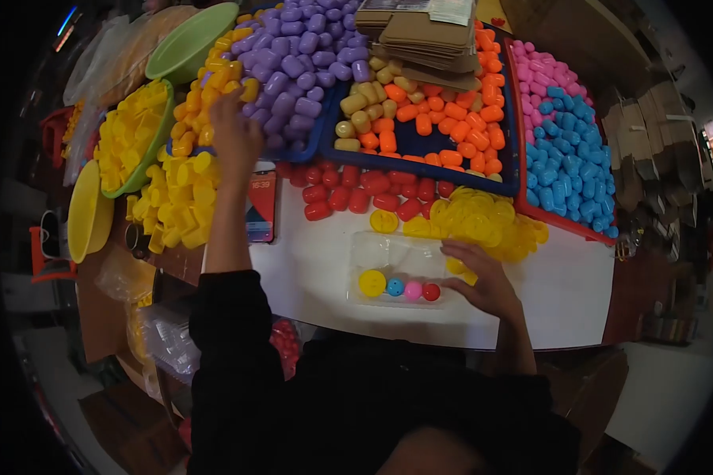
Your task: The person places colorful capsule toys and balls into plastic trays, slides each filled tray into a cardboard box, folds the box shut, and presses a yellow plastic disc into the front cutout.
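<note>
My left hand (pixel 236 131) reaches over the orange-yellow capsules (pixel 188 119), beside the heap of purple capsules (pixel 297 59). Its fingers are apart and slightly blurred, and no held piece shows. On the white table, a clear plastic tray (pixel 396 247) lies in front of me. Along its near side sit a yellow disc-like piece (pixel 372 283), a blue ball-shaped end (pixel 394 287), a pink one (pixel 413 291) and a red one (pixel 431 292). My right hand (pixel 483 281) grips the tray's right end, thumb by the red piece and fingers at the far corner.
Red capsules (pixel 358 199) and flat yellow pieces (pixel 483 222) lie beyond the tray. A blue bin (pixel 420 169) holds orange and tan capsules under stacked cardboard (pixel 428 39). Pink and blue capsules fill a red bin (pixel 558 224). A phone (pixel 261 206) lies near my left forearm, by yellow cups (pixel 178 202).
</note>
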`<state>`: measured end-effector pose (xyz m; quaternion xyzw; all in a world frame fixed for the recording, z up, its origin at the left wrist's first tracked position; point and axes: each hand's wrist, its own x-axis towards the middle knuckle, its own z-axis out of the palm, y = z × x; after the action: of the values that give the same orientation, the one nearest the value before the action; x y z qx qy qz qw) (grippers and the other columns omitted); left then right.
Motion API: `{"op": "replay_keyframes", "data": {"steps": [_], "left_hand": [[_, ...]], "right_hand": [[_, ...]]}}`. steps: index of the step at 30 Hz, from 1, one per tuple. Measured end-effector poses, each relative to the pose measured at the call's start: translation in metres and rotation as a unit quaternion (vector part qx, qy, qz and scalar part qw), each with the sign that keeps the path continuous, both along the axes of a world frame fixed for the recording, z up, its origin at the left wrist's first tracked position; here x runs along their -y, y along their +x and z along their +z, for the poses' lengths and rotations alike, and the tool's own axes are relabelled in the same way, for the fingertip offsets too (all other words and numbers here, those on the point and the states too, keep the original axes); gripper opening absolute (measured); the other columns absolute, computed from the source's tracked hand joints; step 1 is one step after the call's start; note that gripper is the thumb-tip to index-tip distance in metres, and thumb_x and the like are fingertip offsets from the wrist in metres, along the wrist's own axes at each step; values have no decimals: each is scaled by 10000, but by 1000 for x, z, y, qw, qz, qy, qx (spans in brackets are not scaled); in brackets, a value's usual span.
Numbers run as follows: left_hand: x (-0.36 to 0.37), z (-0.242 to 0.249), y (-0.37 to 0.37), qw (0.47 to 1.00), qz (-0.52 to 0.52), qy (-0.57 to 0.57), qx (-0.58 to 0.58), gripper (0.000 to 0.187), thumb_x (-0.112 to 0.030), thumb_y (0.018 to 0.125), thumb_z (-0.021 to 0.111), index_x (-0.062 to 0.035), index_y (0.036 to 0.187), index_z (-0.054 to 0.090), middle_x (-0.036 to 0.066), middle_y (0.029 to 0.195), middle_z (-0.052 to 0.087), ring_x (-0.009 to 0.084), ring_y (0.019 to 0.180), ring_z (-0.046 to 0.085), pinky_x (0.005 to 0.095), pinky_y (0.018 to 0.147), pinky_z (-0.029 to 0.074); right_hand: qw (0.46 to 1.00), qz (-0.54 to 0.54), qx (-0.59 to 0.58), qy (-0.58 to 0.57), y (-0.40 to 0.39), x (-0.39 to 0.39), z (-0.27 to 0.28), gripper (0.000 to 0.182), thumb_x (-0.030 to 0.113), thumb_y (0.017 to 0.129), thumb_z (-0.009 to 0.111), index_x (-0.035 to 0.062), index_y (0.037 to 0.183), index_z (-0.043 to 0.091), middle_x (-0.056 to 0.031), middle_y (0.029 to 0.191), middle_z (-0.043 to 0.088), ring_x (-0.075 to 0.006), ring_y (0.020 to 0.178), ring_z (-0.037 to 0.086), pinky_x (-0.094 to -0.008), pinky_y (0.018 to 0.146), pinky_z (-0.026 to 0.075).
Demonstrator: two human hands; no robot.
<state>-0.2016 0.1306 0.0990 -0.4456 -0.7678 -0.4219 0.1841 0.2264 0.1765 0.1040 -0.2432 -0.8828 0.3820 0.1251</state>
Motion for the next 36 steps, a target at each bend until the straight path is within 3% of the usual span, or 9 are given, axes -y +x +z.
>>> {"op": "replay_keyframes", "data": {"steps": [5,8,12,16,19,21,26,31,36], "left_hand": [[44,-2,-69,956,-13,-288,-48,408,-118,713,635,-135,1116,577,144,1087,537,335,965,567,394,794,478],[33,-5,-74,952,-24,-302,-52,382,-147,701,672,-126,1078,609,145,1027,563,332,924,584,401,782,482],[31,9,-70,972,-12,-214,-97,367,-155,719,678,-88,1072,605,133,974,572,303,837,603,366,737,485],[52,25,-56,989,13,-35,143,319,-202,833,616,0,1075,569,58,907,578,168,707,573,254,621,449],[82,23,-18,856,-148,188,458,343,-164,868,582,-21,1171,507,52,963,575,163,754,574,218,615,454],[101,0,-3,658,-183,328,653,381,-138,896,545,-45,1247,434,79,1004,568,185,823,576,195,615,469],[139,-40,45,494,-187,341,778,343,-203,904,550,-52,1203,476,72,1002,580,197,842,570,233,611,494],[140,-46,90,478,-237,271,802,304,-237,906,541,-78,1163,512,31,923,580,147,722,514,242,595,431],[137,-35,121,523,-175,232,801,334,-123,849,588,-49,1158,486,72,935,562,138,732,526,234,627,444]], "right_hand": [[977,-179,-77,87,-44,-92,5,298,56,778,631,27,1071,584,-143,1058,608,-294,981,585,-362,838,470],[975,-46,78,202,-97,-165,-47,349,13,705,653,48,1049,603,-135,946,623,-265,902,603,-342,756,485],[936,102,306,139,-138,-198,-46,407,45,683,662,73,1085,605,-135,995,626,-281,944,593,-357,782,477],[913,170,355,105,-145,-200,-48,397,43,714,630,92,1107,605,-118,1097,599,-262,977,583,-350,809,484],[948,147,277,-55,-145,-204,-58,419,83,676,676,57,1085,589,-108,1000,615,-229,937,582,-327,784,469],[933,123,337,-16,-149,-201,-58,392,86,689,672,42,1067,578,-89,992,605,-203,932,571,-323,793,462],[976,105,180,56,-152,-189,-37,401,54,704,652,57,1093,554,-104,1041,576,-245,964,555,-337,838,452],[958,84,-77,265,-231,-154,-26,398,22,737,599,78,1128,546,-140,1153,483,-331,1085,475,-379,901,424],[881,44,94,461,-295,-147,-46,331,95,730,609,94,1061,583,-136,1078,538,-329,1068,492,-440,858,435]]}}
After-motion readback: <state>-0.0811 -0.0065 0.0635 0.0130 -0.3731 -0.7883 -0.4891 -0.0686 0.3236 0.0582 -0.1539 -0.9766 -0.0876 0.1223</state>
